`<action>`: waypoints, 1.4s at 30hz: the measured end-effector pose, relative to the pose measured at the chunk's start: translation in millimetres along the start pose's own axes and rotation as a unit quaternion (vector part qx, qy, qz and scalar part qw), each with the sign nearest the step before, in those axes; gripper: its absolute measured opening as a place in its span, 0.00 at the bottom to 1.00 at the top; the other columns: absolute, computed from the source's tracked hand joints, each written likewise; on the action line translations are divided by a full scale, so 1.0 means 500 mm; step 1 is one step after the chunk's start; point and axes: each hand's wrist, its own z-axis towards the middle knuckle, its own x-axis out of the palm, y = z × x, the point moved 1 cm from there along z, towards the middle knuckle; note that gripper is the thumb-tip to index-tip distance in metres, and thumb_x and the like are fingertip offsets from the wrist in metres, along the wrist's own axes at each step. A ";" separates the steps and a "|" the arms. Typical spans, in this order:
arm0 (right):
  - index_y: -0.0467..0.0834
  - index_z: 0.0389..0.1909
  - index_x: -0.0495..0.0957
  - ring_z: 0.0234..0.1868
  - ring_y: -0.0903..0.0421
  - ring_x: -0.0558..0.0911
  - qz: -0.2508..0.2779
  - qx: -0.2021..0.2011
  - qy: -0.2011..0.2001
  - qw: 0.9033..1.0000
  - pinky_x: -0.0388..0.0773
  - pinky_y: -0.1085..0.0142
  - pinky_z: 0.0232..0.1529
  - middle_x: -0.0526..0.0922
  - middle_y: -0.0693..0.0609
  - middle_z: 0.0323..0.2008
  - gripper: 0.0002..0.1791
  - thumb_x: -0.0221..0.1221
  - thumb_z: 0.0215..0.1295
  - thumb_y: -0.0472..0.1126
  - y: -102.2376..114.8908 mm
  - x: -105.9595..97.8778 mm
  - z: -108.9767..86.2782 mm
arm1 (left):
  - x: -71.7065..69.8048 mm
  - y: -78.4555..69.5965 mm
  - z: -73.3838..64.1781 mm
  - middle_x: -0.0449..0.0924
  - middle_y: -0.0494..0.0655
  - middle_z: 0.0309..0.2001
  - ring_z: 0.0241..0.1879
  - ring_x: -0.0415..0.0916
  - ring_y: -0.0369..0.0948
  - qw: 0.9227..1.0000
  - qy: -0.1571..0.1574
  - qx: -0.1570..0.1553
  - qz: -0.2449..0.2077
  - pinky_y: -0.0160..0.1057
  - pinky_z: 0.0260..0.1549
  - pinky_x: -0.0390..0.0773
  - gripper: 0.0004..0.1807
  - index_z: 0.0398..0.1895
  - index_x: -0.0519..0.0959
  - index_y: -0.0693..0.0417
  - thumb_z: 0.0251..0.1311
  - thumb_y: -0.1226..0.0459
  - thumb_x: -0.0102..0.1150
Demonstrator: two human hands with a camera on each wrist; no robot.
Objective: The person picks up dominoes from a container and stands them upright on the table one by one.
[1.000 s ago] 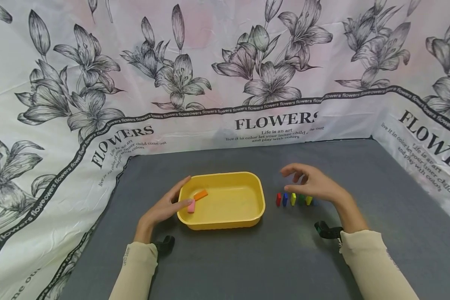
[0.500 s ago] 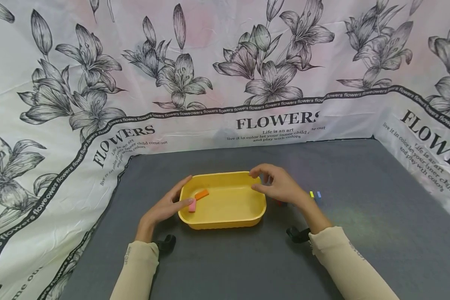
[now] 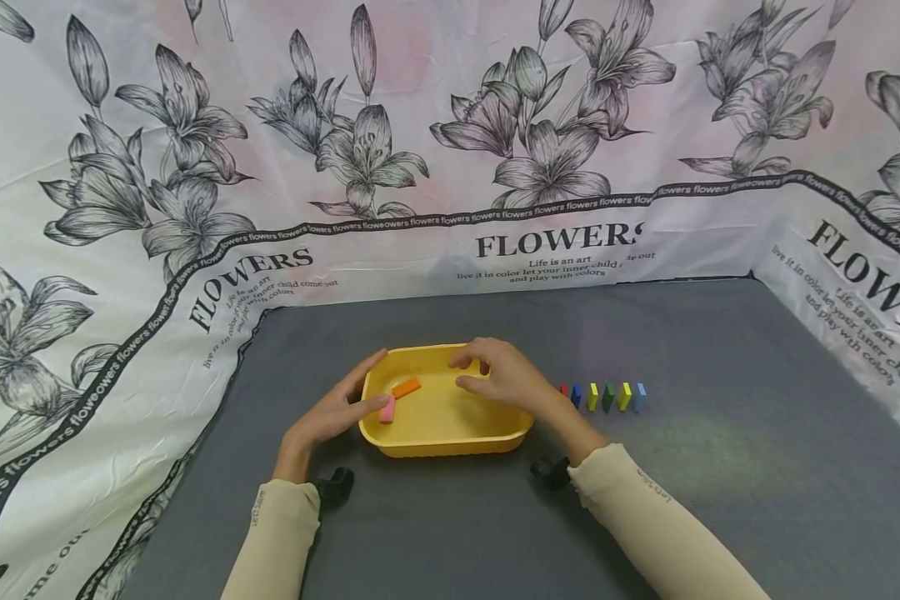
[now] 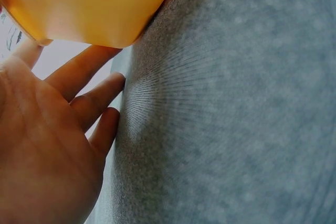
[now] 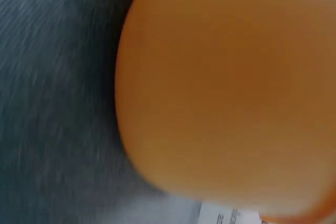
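In the head view a shallow yellow plastic tray (image 3: pixel 450 446) sits on the grey table. My left hand (image 3: pixel 333 414) holds its left end, thumb over the rim and fingers along the outer wall; the left wrist view shows those fingers spread beneath the yellow wall. Inside lie an orange block (image 3: pixel 406 387) and a pink block (image 3: pixel 387 410), the pink one beside my left thumb. My right hand (image 3: pixel 504 377) hovers over the tray's right half with bent fingers and a gap between thumb and forefinger; I see nothing between them. The tray wall fills most of the right wrist view.
Right of the tray stands a row of small upright blocks, among them a yellow block (image 3: pixel 592 397), a green block (image 3: pixel 608 397) and a light blue block (image 3: pixel 640 397). The right forearm partly covers the red block (image 3: pixel 564 389). A flower-printed cloth (image 3: pixel 390 275) borders the table.
My right hand has moved left, from above the row of blocks to over the tray. The row shows again behind it. My left hand stays on the tray.
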 end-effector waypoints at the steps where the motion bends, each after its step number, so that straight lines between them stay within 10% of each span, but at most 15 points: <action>1: 0.42 0.51 0.85 0.43 0.46 0.82 -0.007 0.006 0.007 1.000 0.81 0.59 0.43 0.87 0.45 0.44 0.14 0.68 0.65 0.39 0.002 0.007 0.005 | 0.000 -0.001 0.000 0.48 0.43 0.82 0.78 0.54 0.54 1.000 0.000 0.000 0.000 0.66 0.75 0.52 0.42 0.80 0.50 0.21 0.68 0.48 0.61; 26: 0.48 0.50 0.88 0.51 0.53 0.84 -0.111 0.025 0.133 0.985 0.80 0.59 0.59 0.89 0.53 0.48 0.14 0.65 0.65 0.35 0.063 0.121 0.102 | -0.004 0.005 0.000 0.48 0.42 0.82 0.79 0.54 0.54 1.000 0.007 0.017 -0.006 0.66 0.76 0.53 0.42 0.80 0.51 0.21 0.68 0.48 0.61; 42: 0.52 0.47 0.89 0.46 0.54 0.84 -0.204 0.097 0.103 0.969 0.85 0.59 0.50 0.89 0.57 0.46 0.15 0.64 0.63 0.34 0.082 0.158 0.139 | -0.005 0.007 -0.002 0.50 0.42 0.82 0.78 0.55 0.53 0.999 0.014 0.034 -0.013 0.64 0.76 0.55 0.41 0.80 0.50 0.22 0.69 0.49 0.60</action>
